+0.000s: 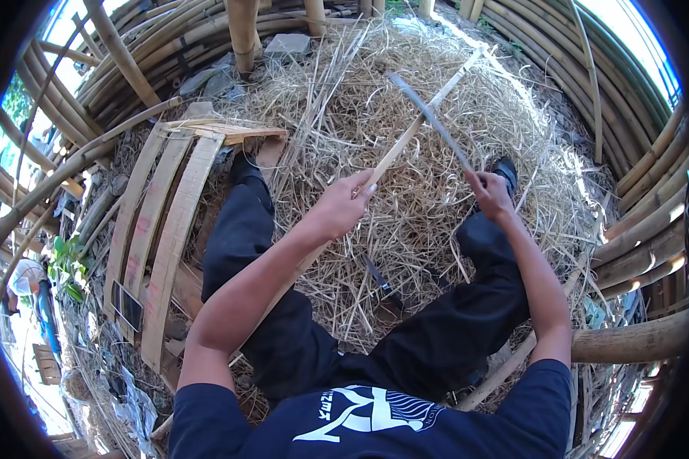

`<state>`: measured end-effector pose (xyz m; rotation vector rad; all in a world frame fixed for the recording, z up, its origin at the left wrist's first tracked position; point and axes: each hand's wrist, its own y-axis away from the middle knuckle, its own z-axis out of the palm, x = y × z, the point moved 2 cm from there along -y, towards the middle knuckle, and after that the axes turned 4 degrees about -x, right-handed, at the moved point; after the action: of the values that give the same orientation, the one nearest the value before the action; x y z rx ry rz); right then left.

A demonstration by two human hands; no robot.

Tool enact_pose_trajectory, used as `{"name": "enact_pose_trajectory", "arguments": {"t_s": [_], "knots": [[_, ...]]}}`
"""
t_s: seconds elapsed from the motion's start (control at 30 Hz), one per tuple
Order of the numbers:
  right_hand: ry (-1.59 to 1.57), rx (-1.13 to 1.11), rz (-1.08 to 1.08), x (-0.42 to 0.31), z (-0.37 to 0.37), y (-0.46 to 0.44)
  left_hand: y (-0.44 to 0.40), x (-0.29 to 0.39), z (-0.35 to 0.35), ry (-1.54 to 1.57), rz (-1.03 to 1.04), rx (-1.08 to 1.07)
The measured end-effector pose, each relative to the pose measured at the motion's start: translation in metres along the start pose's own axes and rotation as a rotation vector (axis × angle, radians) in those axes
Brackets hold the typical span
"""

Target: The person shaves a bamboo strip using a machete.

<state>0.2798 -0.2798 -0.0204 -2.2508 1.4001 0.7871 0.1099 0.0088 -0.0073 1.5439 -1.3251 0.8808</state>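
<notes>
My left hand [346,203] is closed around a long pale bamboo strip [400,145], which slants up and away to the right; its near end runs back beneath my left forearm. In my right hand [493,194] is the handle of a machete [445,136] with a long grey blade. The blade crosses the strip beyond my left hand and appears to touch it. Both are above a thick heap of bamboo shavings [429,222] between my legs. A dark strap-like or knife-like item [377,275] lies in the shavings near my lap; its kind is unclear.
To my left stands a slatted wooden crate [147,229], with a phone-like dark rectangle [127,307] on its slats. Stacked bamboo poles [620,84] curve around the far side and right. A thick bamboo pole [631,340] juts in beside my right elbow.
</notes>
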Motion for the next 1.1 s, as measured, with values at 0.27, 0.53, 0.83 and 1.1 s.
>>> {"name": "enact_pose_trajectory", "arguments": {"t_s": [0.27, 0.53, 0.83, 1.1], "knots": [[0.235, -0.134, -0.218, -0.025, 0.013, -0.004, 0.010, 0.012, -0.002, 0.264, -0.149, -0.113], [0.172, -0.076, -0.065, -0.016, 0.007, -0.007, 0.010, 0.003, 0.003, 0.306, -0.193, -0.152], [0.245, -0.043, -0.161, -0.009, -0.010, -0.020, 0.020, 0.016, -0.002, 0.326, -0.166, -0.178], [0.259, -0.170, -0.262, -0.042, 0.001, 0.005, 0.020, 0.019, -0.003, 0.301, -0.188, -0.159]]}}
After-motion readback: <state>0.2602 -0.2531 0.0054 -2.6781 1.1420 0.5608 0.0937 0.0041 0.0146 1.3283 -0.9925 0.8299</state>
